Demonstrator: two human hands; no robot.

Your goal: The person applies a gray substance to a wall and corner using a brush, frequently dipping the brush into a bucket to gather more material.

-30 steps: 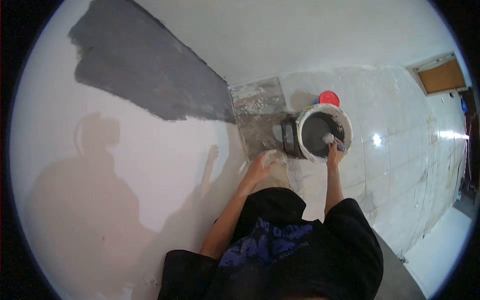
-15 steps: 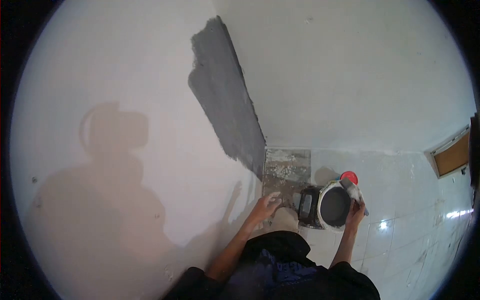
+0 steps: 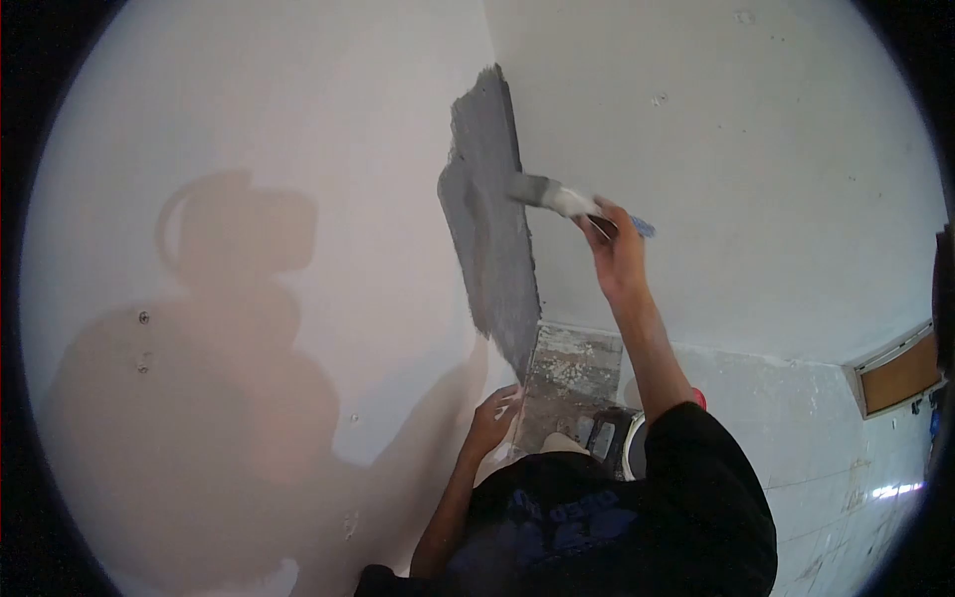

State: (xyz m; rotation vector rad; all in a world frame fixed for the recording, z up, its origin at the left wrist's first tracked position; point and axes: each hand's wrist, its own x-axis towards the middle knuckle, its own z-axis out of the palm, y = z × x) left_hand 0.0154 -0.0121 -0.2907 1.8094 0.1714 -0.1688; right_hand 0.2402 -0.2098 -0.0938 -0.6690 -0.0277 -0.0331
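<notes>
My right hand (image 3: 621, 257) is raised and wrapped round the handle of a wide paintbrush (image 3: 565, 201). The brush points left, and its grey-coated bristles overlap the right edge of a grey painted patch (image 3: 487, 234) that runs down the wall corner. Lower down, my left hand (image 3: 492, 420) is beside the left wall, near the bottom of the patch. Its fingers are apart and nothing shows in them. Behind my right arm, a bucket of grey paint (image 3: 631, 450) is mostly hidden.
Left of the bucket stands a black object (image 3: 605, 434) with a pale panel. Something red (image 3: 700, 399) peeks out behind my sleeve. Stained brown tiles (image 3: 577, 358) cover the floor corner, with glossy pale tiles (image 3: 786, 448) to the right. A brown panel in a white frame (image 3: 900, 376) is far right.
My right hand has lifted the paintbrush from the bucket's rim up and left to the grey patch. My left hand has shifted slightly. The view has moved too.
</notes>
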